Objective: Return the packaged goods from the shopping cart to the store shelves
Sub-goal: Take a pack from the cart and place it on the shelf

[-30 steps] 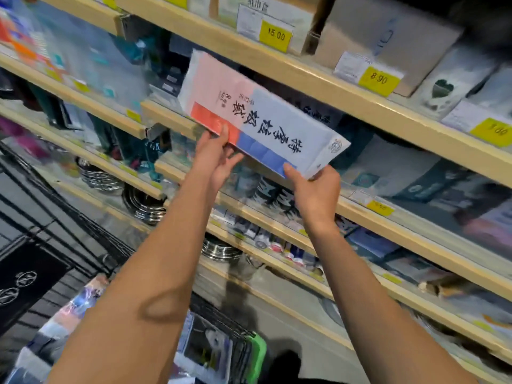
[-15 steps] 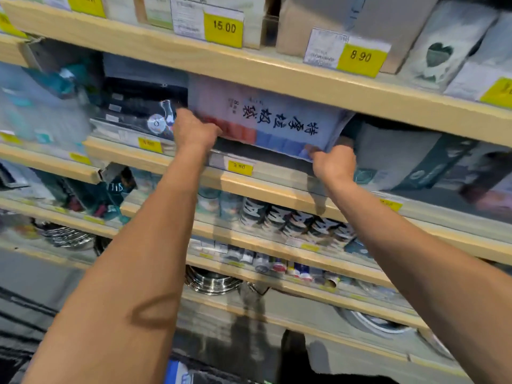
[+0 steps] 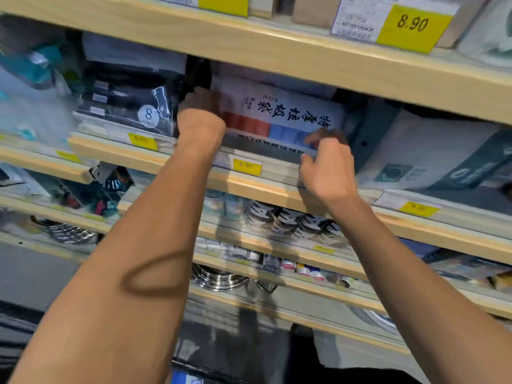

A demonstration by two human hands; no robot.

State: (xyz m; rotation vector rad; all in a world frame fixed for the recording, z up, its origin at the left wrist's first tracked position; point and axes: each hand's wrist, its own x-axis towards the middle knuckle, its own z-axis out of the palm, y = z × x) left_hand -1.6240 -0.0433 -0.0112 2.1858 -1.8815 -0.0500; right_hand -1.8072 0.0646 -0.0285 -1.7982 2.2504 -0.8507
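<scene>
— Up close, what are the hands doing?

— Both are reaching onto a wooden store shelf (image 3: pixel 277 187). The left hand (image 3: pixel 202 112) is lying against the left end of a white package (image 3: pixel 279 112) printed with black characters, its fingers curling at that end; blur is hiding whether they are actually clasping it. The right hand (image 3: pixel 327 164) is hovering at the package's near right corner, fingers loosely bent, fingertips at the edge and thumb just below it, though it is hard to tell whether they are pinching anything.

— And where is the package sitting?

— It is lying flat on the shelf, on top of a similar pack (image 3: pixel 266 146), under the board of the shelf above, with its red and blue colour blocks facing the near edge.

— What is surrounding it?

— A black pack marked 8 (image 3: pixel 138 106) is sitting just to its left, and a grey and teal box (image 3: pixel 432 151) to its right. A yellow price tag (image 3: pixel 246 166) reading 9.90 is hanging on the rail below, and another (image 3: pixel 412 26) reading 8.90 is showing on the shelf above. Small jars (image 3: pixel 293 220) and metal bowls (image 3: pixel 219 278) are filling the lower shelves.
</scene>
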